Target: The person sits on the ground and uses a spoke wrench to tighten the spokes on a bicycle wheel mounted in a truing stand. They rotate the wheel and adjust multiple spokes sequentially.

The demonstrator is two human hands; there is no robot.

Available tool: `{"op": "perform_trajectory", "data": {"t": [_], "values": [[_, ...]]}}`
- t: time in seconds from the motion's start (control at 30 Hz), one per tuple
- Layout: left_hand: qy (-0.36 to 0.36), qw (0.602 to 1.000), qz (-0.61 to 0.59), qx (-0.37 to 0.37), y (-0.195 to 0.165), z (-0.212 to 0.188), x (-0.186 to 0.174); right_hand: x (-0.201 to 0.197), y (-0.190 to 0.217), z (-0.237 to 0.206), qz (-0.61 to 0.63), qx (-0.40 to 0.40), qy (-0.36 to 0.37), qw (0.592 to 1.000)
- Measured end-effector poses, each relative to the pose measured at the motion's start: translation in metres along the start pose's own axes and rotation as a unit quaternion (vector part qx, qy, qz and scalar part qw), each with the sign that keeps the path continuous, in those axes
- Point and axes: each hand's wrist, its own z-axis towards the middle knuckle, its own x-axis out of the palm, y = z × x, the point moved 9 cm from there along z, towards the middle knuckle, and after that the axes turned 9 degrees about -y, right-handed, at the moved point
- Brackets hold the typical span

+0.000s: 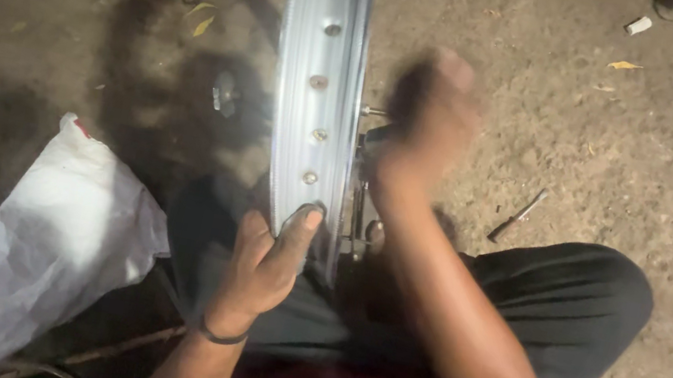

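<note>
Wheel rim (315, 84), silver and upright, stands at centre frame between a seated person's knees.
Left hand (263, 264) clamps its lower edge; blurred right hand (426, 126) is beside the spokes (357, 211), grip unclear. White plastic bag (36, 247) lower left; metal rod (518, 216) right, on dirt.

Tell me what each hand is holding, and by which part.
Left hand grips the wheel rim at its near edge. Right hand is blurred beside the rim; its hold cannot be told.
</note>
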Motion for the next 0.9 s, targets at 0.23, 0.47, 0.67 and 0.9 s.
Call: {"op": "perform_trajectory", "data": {"t": [0.23, 0.47, 0.67, 0.9], "values": [[0.002, 0.986, -0.087, 0.141, -0.043, -0.016, 0.003, 0.044, -0.021, -0.050, 0.409, 0.248, 0.190, 0.858], [-0.028, 0.979, -0.112, 0.166, -0.054, -0.007, 0.003, -0.045, -0.003, -0.034, 0.358, 0.190, 0.103, 0.908], [-0.086, 0.995, -0.056, -0.007, -0.032, 0.001, -0.007, -0.021, 0.004, -0.021, 0.441, 0.238, 0.317, 0.805], [-0.055, 0.973, -0.100, 0.199, -0.079, -0.037, -0.012, -0.031, 0.010, -0.018, 0.457, 0.291, 0.300, 0.785]]}}
